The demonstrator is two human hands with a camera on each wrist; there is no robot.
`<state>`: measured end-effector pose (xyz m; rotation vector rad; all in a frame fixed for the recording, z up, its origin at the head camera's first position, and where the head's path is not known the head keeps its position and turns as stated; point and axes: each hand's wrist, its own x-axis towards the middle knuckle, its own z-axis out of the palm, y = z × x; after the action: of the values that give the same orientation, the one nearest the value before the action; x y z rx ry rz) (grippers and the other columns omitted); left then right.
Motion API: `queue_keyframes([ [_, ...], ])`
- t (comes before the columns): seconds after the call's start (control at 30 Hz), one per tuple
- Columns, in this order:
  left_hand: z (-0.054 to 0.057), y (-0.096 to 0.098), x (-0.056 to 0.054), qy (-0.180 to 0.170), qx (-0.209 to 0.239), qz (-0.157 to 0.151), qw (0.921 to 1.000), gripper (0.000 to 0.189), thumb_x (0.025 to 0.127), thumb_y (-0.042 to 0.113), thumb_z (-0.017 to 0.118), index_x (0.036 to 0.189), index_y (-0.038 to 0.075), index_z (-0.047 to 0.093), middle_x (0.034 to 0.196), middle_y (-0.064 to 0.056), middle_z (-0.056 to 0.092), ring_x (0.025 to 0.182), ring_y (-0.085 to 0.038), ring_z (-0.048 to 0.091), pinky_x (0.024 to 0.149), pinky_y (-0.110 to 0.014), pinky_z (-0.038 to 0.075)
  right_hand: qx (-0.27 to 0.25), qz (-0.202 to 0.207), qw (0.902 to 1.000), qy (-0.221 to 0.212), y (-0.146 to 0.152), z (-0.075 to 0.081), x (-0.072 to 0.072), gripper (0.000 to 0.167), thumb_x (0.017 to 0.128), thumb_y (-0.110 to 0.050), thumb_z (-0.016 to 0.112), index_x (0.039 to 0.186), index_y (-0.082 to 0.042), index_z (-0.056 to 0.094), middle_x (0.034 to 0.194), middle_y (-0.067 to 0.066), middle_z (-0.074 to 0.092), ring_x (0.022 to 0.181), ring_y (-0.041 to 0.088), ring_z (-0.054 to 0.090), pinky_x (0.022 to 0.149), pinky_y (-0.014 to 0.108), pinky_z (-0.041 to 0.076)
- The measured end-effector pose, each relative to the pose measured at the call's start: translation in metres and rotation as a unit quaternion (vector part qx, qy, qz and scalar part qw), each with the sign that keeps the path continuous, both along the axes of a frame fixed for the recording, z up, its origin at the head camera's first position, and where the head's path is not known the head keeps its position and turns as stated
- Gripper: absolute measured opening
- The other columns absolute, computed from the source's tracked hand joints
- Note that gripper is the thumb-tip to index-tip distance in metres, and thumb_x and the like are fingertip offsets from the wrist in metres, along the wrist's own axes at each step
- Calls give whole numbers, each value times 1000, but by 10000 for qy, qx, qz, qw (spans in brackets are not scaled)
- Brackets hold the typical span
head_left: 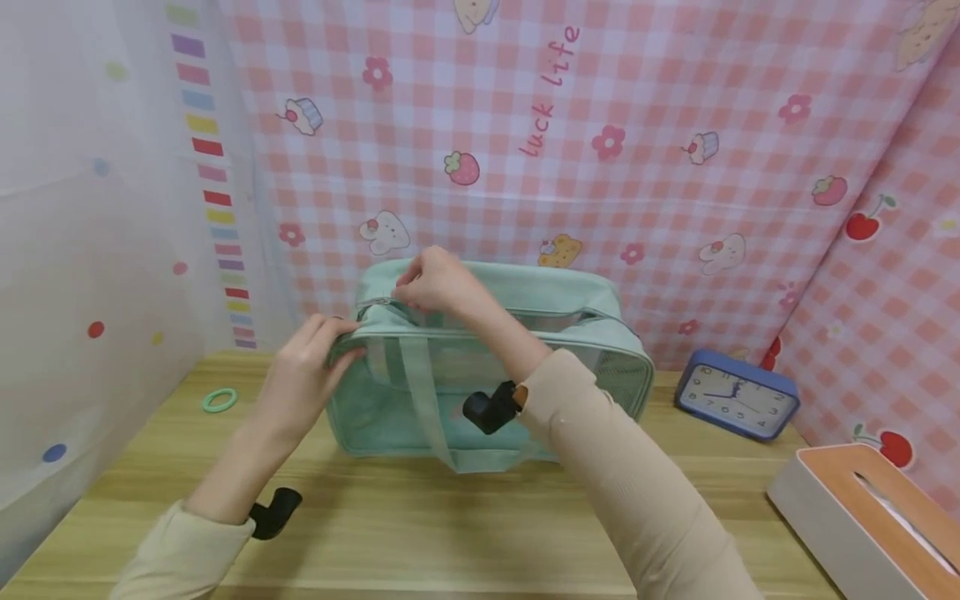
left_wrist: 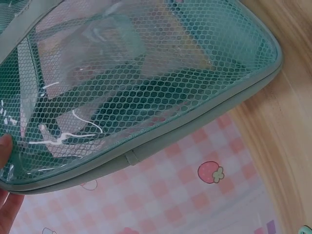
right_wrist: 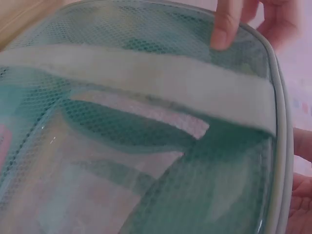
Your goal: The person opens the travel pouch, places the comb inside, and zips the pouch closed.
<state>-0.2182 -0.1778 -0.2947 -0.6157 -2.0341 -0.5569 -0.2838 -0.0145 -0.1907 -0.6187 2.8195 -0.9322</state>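
A mint-green bag (head_left: 360,425) with clear and mesh panels stands upright on the table, its strap handle (head_left: 423,383) hanging down the front. Its top zipper is partly open, with a gap showing along the top. My left hand (head_left: 300,367) grips the upper left corner, thumb in front and fingers behind. At the top left, my right hand (head_left: 438,283) pinches the zipper pull, which the fingers mostly hide. Mesh fills much of the bag's side panel (left_wrist: 146,97) in the left wrist view. The right wrist view shows the pale strap (right_wrist: 146,73) close up.
A blue alarm clock (head_left: 738,396) stands right of the bag. Nearer on the right is a white box with an orange top (head_left: 877,475) and a dark slot. A green ring (head_left: 220,400) lies on the wooden table (head_left: 420,533) at left. A checked cloth (head_left: 525,108) hangs close behind.
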Motion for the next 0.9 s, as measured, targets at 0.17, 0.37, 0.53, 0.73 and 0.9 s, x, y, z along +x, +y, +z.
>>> queue_keyframes([
  [0.17,1,1,0,55,-9,0,10000,28,66,-3,76,90,-4,62,84,-13,60,77,-24,61,67,-32,55,370,75,9962,783,-21,-1,1,26,83,-23,67,100,-3,67,106,8,66,88,18,63,71,23,53],
  [0.37,0,2,-1,138,-43,-34,9999,28,66,-4,76,89,-5,62,85,-13,60,77,-25,62,68,-32,56,1173,157,9851,1246,-43,-7,3,32,78,-26,73,99,-6,60,101,4,61,85,15,58,67,22,50],
  [0.53,-1,3,-1,141,-114,-56,9998,28,66,-4,76,90,-5,61,85,-13,60,77,-24,62,67,-31,55,1764,130,9723,1527,-56,-11,2,16,84,-15,65,98,-9,59,97,0,64,82,12,60,63,20,51],
  [0.73,-1,2,-1,108,-109,-7,9999,27,68,-3,75,91,-5,62,85,-13,60,78,-25,62,67,-32,55,1878,18,9667,1740,-56,-8,-1,14,92,-7,49,103,-9,58,94,1,63,74,12,58,57,20,47],
  [0.9,-2,0,-1,78,-68,32,9999,26,68,-3,75,91,-5,62,85,-13,60,78,-24,61,67,-32,55,1241,114,9839,1280,-42,-1,-7,12,87,-5,53,76,-9,52,67,-1,48,57,11,42,48,18,34],
])
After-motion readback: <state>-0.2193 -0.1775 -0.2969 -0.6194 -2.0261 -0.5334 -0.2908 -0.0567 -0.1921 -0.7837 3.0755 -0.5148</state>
